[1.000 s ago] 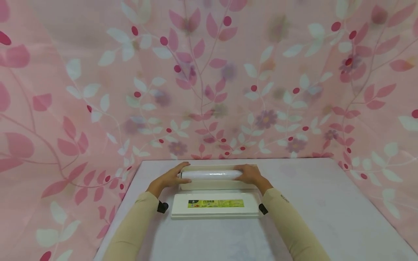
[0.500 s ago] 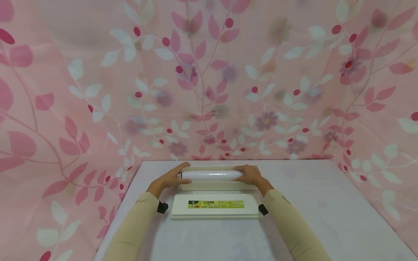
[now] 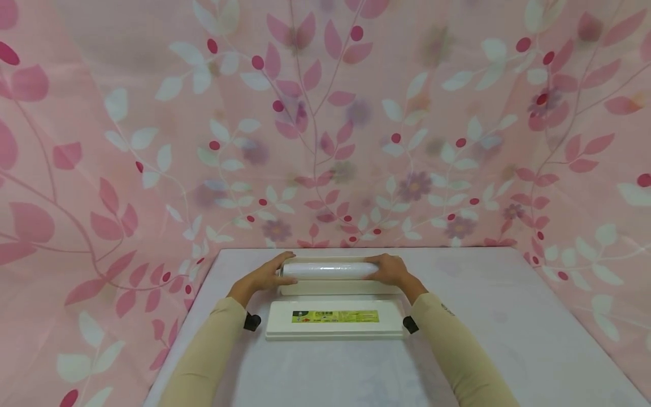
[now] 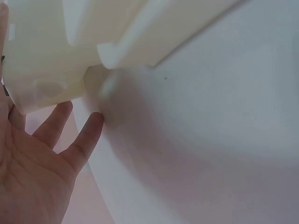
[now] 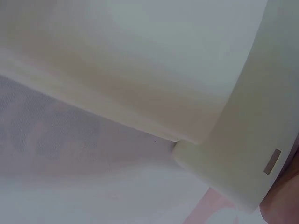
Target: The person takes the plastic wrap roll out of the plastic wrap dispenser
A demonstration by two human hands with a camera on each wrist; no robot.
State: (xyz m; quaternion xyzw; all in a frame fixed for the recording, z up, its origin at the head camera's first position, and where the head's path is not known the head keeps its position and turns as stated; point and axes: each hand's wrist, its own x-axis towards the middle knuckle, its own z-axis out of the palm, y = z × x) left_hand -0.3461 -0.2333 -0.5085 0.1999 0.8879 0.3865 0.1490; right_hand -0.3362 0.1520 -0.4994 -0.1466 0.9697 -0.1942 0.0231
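A white roll of cling film (image 3: 330,271) lies along the cream plastic dispenser box (image 3: 341,288) near the table's far edge. My left hand (image 3: 263,275) holds the roll's left end, thumb along the front and fingers reaching behind. In the left wrist view, two spread fingers (image 4: 84,140) show below the box's end wall (image 4: 51,93). Over the roll's right end, my right hand (image 3: 390,271) grips with bent fingers, partly hiding it. The right wrist view shows mostly the box's end (image 5: 243,158), with a bit of hand (image 5: 285,200) at the corner.
In front of the box lies its cream lid (image 3: 335,330), bearing a yellow-green label (image 3: 335,316). A pale cloth covers the table (image 3: 483,328). Pink floral curtain (image 3: 325,141) hangs behind the table and on both sides.
The roll and my right hand sit very slightly higher against the box than half a second ago. Both hands keep their places at the roll's ends; the lid has not moved.
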